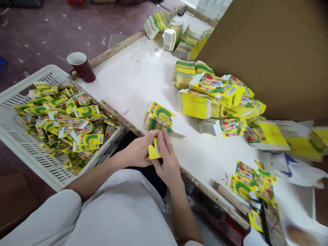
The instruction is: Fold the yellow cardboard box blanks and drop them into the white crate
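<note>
Both my hands meet at the table's near edge around one small yellow carton (154, 150), which has an end flap standing out. My left hand (137, 150) closes on it from the left, and my right hand (167, 159) pinches it from the right with bent fingers. Just beyond my fingers a small stack of flat printed cartons (160, 116) lies on the white table (128, 82). To my left stands a white plastic basket (53, 177) heaped with folded yellow and green cartons (74, 126).
A dark red mug (85, 70) stands at the table's left corner. Bundles of flat cartons (194, 102) are piled to the right and at the far end. A large brown cardboard sheet (271, 58) rises behind them. Wooden strips (120, 118) edge the table.
</note>
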Motion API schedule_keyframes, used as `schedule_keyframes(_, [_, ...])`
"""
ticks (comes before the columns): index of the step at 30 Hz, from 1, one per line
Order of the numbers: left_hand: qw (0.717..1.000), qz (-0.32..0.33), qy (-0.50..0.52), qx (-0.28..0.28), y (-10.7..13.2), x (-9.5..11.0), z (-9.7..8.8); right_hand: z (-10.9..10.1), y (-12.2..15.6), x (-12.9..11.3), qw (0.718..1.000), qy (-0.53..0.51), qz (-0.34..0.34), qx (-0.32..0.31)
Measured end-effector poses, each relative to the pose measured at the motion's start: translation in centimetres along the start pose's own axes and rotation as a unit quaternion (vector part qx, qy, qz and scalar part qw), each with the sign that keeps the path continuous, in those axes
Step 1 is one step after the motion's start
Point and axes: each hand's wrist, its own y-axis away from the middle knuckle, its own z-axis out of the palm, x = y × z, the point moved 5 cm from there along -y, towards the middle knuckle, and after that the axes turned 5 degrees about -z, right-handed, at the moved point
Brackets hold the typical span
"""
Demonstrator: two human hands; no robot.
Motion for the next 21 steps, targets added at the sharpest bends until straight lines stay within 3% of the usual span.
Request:
schedule_keyframes(3, [0.992,-0.047,-0.029,0.111,-0.2,-0.3,-0.8,-1.0,0.1,0.2,0.995,0.080,-0.013,0.066])
schedule_keyframes(5, [0.974,-0.141,-0.024,0.178,0.0,-1.0,-1.5,-2.2,0.3,1.0,0.982,0.092,0.024,0.161])
schedule_keyframes(7, [0.951,-0.234,0.059,0.192,0.5,-1.8,-1.9,-2.7,0.4,1.8,0.975,0.092,0.046,0.197])
schedule_keyframes(10, [0.908,-0.290,0.237,0.189,0.9,-2.3,-2.2,-2.1,0.0,1.9,0.986,0.113,0.002,0.119])
schedule_keyframes(13, [0.876,-0.300,0.311,0.213,1.0,-2.3,-2.9,-2.2,-0.2,1.6,0.989,0.126,-0.031,0.064])
schedule_keyframes(18, [0.863,-0.312,0.337,0.212,0.8,-2.0,-3.2,-3.5,-0.6,1.2,0.997,0.066,-0.040,-0.002])
schedule_keyframes(21, [0.880,-0.319,0.278,0.215,0.8,-1.5,-3.4,-3.5,-0.6,0.9,0.998,0.054,-0.039,0.020])
